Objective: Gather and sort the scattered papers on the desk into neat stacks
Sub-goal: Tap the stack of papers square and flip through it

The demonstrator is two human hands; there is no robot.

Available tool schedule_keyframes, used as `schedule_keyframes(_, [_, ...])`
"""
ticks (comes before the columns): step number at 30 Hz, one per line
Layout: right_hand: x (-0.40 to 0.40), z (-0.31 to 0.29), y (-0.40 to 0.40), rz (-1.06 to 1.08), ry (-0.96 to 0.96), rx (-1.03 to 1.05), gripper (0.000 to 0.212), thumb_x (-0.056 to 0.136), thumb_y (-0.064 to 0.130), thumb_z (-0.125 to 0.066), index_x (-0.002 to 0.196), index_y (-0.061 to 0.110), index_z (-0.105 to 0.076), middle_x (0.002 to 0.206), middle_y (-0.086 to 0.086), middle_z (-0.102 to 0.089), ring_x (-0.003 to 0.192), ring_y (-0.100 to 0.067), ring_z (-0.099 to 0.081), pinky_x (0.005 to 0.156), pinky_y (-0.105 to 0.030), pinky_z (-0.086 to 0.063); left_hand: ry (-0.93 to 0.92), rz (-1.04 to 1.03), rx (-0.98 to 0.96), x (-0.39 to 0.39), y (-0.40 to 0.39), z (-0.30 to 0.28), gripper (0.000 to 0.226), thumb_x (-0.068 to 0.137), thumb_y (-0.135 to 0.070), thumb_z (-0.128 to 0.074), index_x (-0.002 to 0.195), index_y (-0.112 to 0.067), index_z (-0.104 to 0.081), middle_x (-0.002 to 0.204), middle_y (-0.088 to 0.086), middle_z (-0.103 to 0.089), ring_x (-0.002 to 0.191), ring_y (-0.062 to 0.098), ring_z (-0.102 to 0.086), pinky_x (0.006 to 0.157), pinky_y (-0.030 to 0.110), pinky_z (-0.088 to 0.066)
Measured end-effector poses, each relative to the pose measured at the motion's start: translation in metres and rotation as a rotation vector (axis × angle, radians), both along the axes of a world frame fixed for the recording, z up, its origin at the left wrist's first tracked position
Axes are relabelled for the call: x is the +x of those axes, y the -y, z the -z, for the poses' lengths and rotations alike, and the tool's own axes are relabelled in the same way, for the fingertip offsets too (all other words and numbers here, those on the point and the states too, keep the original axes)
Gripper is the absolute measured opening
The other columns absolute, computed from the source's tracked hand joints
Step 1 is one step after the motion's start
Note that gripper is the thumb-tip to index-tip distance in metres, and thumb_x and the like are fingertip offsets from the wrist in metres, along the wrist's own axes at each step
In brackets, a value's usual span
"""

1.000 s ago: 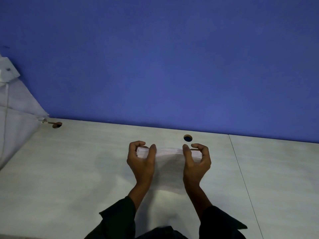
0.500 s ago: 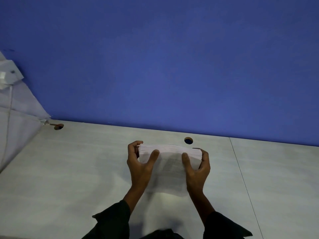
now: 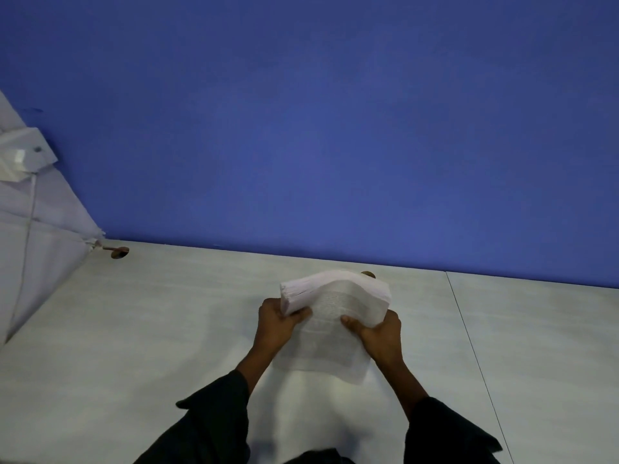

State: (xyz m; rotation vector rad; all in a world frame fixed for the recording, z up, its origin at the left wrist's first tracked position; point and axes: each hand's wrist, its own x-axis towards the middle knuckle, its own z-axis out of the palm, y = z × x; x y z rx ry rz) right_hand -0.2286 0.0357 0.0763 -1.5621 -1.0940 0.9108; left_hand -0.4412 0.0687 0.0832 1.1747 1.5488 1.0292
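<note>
A thick stack of white printed papers (image 3: 335, 316) is held up over the pale desk (image 3: 150, 329), its top edge bowed and fanned toward the wall. My left hand (image 3: 278, 324) grips the stack's left edge, thumb on the front sheet. At the right edge, my right hand (image 3: 378, 333) grips it too, thumb pressed on the printed page. The stack's lower edge hangs close to the desk; I cannot tell whether it touches.
A blue wall (image 3: 335, 128) rises behind the desk. A white panel with a cable and a small box (image 3: 23, 159) stands at the left. A cable hole (image 3: 119, 252) lies at the back left. A seam (image 3: 475, 356) splits the desk on the right.
Both hands have slid down from the stack's top corners to its sides. The stack's top now bows and fans toward the wall, hiding most of the middle cable hole.
</note>
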Motion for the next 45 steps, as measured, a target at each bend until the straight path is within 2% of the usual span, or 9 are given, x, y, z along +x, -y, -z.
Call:
schedule_keyframes(2, [0.0, -0.012, -0.006, 0.056, -0.022, 0.038, 0.044, 0.066, 0.022, -0.097, 0.098, 0.029, -0.068, 0.092, 0.012, -0.071, 0.084, -0.012, -0.071, 0.062, -0.009, -0.055, 0.028, -0.034, 0.034, 0.003, -0.003, -0.011, 0.032, 0.072, -0.017, -0.089, 0.098, -0.007, -0.073, 0.093, 0.006, -0.073, 0.091, 0.027, -0.074, 0.062, 0.016, -0.055])
schedule_keyframes(8, [0.005, -0.028, -0.007, 0.049, -0.089, 0.119, 0.051, 0.064, 0.02, -0.098, 0.106, 0.029, -0.07, 0.096, 0.018, -0.073, 0.083, 0.008, -0.072, 0.069, -0.011, -0.057, 0.07, 0.022, 0.029, -0.009, -0.007, -0.04, 0.057, 0.067, -0.019, -0.092, 0.118, -0.014, -0.067, 0.108, -0.002, -0.07, 0.095, 0.018, -0.069, 0.081, 0.032, -0.06])
schedule_keyframes(13, [-0.002, -0.004, 0.012, 0.002, -0.052, 0.057, 0.051, 0.061, 0.033, -0.096, 0.106, 0.029, -0.074, 0.098, 0.007, -0.08, 0.09, -0.015, -0.077, 0.073, -0.027, -0.064, 0.101, 0.05, -0.077, -0.013, 0.001, -0.022, 0.053, 0.067, -0.005, -0.09, 0.112, -0.018, -0.064, 0.105, 0.002, -0.07, 0.099, 0.024, -0.069, 0.061, 0.014, -0.055])
schedule_keyframes(21, [-0.009, -0.015, -0.001, 0.027, -0.094, 0.043, 0.037, 0.071, 0.02, -0.093, 0.097, 0.034, -0.072, 0.091, 0.013, -0.077, 0.086, -0.013, -0.076, 0.065, -0.018, -0.06, 0.091, 0.026, -0.031, -0.01, -0.004, -0.033, 0.042, 0.065, -0.008, -0.092, 0.097, -0.019, -0.067, 0.098, 0.001, -0.07, 0.082, 0.008, -0.068, 0.059, 0.014, -0.054])
schedule_keyframes(26, [-0.004, -0.03, -0.008, -0.027, -0.095, 0.114, 0.046, 0.073, 0.019, -0.091, 0.112, 0.028, -0.07, 0.097, 0.012, -0.078, 0.09, -0.009, -0.076, 0.072, -0.021, -0.062, 0.11, 0.034, -0.018, -0.019, -0.013, -0.043, 0.048, 0.065, -0.012, -0.092, 0.105, -0.018, -0.066, 0.099, -0.002, -0.07, 0.087, 0.012, -0.069, 0.071, 0.021, -0.058])
schedule_keyframes(32, [-0.005, -0.026, 0.001, -0.039, -0.02, 0.102, 0.038, 0.072, 0.027, -0.093, 0.103, 0.032, -0.071, 0.092, 0.018, -0.076, 0.088, -0.006, -0.074, 0.07, -0.02, -0.061, 0.103, 0.078, -0.104, -0.013, -0.003, -0.03, 0.047, 0.068, -0.002, -0.089, 0.106, -0.018, -0.066, 0.102, 0.003, -0.07, 0.095, 0.023, -0.069, 0.087, 0.041, -0.06])
schedule_keyframes(38, [0.015, -0.074, -0.028, -0.305, 0.501, 0.09, 0.025, 0.073, 0.041, -0.089, 0.092, 0.032, -0.076, 0.093, 0.017, -0.074, 0.088, -0.006, -0.069, 0.079, -0.022, -0.056, 0.104, 0.059, -0.126, -0.009, -0.01, -0.024, 0.054, 0.064, 0.002, -0.09, 0.108, -0.016, -0.064, 0.105, 0.005, -0.068, 0.095, 0.023, -0.065, 0.075, 0.03, -0.057])
schedule_keyframes(41, [0.0, -0.103, -0.042, -0.523, 0.926, 0.005, 0.028, 0.076, 0.042, -0.083, 0.102, 0.036, -0.074, 0.1, 0.018, -0.072, 0.094, -0.008, -0.066, 0.083, -0.029, -0.055, 0.073, 0.047, -0.126, -0.009, -0.015, -0.016, 0.056, 0.063, 0.008, -0.087, 0.112, -0.01, -0.067, 0.106, 0.007, -0.069, 0.097, 0.026, -0.066, 0.076, 0.031, -0.058])
schedule_keyframes(45, [-0.048, -0.102, -0.058, -0.681, 1.186, -0.023, 0.051, 0.077, 0.033, -0.079, 0.126, 0.032, -0.065, 0.12, 0.004, -0.068, 0.108, -0.021, -0.062, 0.082, -0.029, -0.041, -0.053, 0.025, -0.14, -0.006, -0.024, -0.002, 0.039, 0.074, 0.003, -0.081, 0.11, -0.002, -0.07, 0.106, 0.012, -0.068, 0.094, 0.026, -0.064, 0.081, 0.03, -0.055])
